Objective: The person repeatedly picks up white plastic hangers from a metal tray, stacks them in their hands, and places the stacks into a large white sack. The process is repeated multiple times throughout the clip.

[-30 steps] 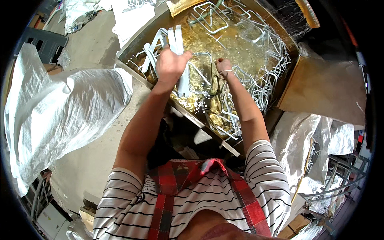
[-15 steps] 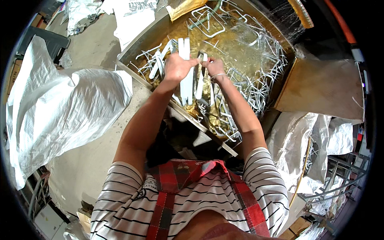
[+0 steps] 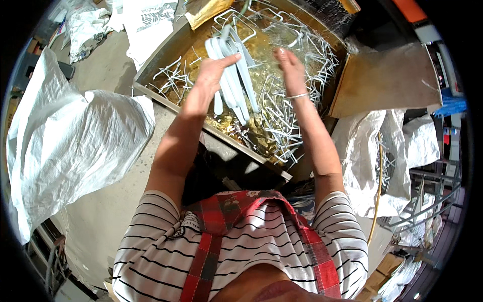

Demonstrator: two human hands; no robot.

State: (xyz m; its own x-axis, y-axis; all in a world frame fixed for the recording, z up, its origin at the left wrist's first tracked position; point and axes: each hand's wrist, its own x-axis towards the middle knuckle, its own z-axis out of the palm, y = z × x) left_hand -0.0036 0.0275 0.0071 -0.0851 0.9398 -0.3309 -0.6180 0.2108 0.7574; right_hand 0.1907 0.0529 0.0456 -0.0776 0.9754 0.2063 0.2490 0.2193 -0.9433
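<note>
My left hand is closed on a bundle of flat, pale bent strips, its thumb pressed across them. The strips lean over the near left part of a wide metal tub with yellowish liquid inside; their lower ends hang near the liquid. Apart from the bundle, to its right, my right hand is raised over the tub. Its fingers are somewhat smeared by motion but look parted, and nothing shows in them. Beneath and beside it lie many thin, bent pale wire pieces.
More wire pieces lie at the tub's left corner. A big white woven sack stands at the left. A brown, stained panel juts out at the right, above pale sacks. A yellow sheet hangs over the far rim.
My right hand has come away from the strips and moved right. My left hand still holds the bundle, now fanned and tilted. The whole view has shifted slightly.
</note>
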